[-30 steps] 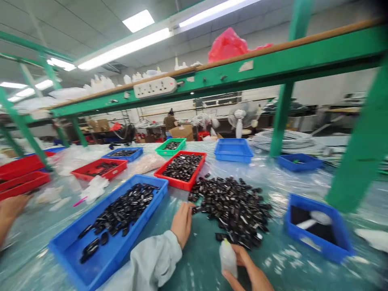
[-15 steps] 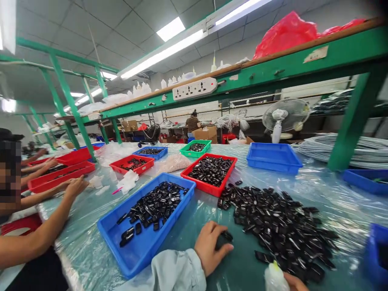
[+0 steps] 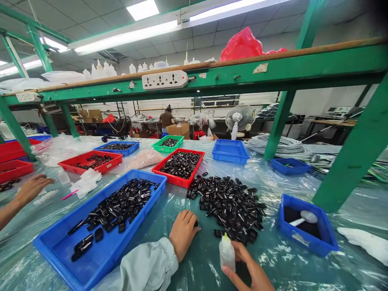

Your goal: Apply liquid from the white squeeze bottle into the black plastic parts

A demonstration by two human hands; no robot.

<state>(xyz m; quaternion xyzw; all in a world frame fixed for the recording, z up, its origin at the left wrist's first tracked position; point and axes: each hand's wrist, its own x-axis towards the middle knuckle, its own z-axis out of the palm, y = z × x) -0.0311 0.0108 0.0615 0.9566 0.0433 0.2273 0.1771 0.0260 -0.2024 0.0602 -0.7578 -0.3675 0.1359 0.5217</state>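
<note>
One black piece [image 3: 196, 224], mostly hidden, in the left hand's [image 3: 183, 233] pinch; bottle [image 3: 227, 255] in the right hand's [image 3: 254, 270] grip

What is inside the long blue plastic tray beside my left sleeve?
Small glossy black pieces lie loosely in the tray, leaving some floor bare. What the pieces cover cannot be seen.

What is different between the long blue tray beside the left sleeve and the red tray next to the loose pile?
The long blue tray looks larger and more elongated; the red tray is shorter. The long blue tray shows bare floor at its near end, while in the red tray black pieces cover almost the whole floor. Both are open trays holding black pieces.
</note>
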